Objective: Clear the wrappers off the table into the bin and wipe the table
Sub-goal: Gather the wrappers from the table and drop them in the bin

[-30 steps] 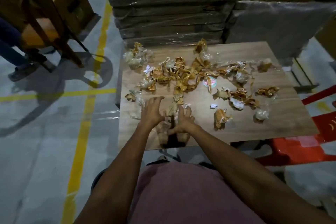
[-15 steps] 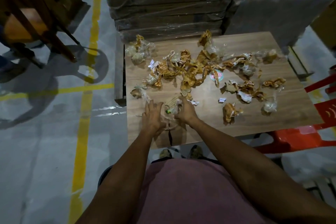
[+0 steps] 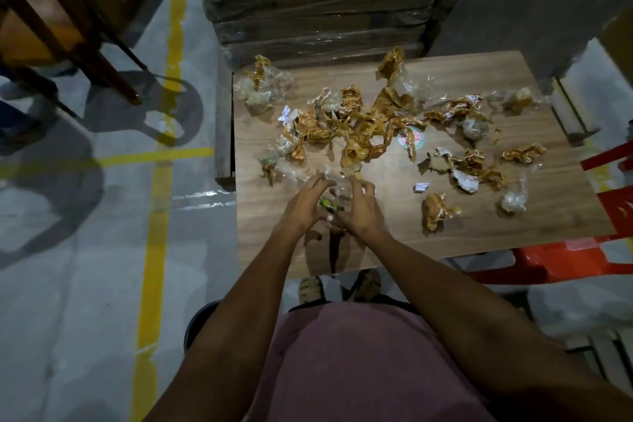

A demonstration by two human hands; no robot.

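Observation:
Several crumpled brown and clear plastic wrappers lie scattered over a small wooden table. My left hand and my right hand are close together above the near left part of the table, cupped around a clear wrapper with green print. The fingers of both hands curl round it. One brown wrapper lies alone to the right of my hands. No bin or cloth is in view.
A shrink-wrapped stack of flat boxes stands right behind the table. A red plastic chair is at the right. Wooden stool legs stand on the grey floor at far left, beside yellow floor lines.
My hands have come together and closed in on the clear wrapper, lifting it slightly off the table. The view has shifted a little.

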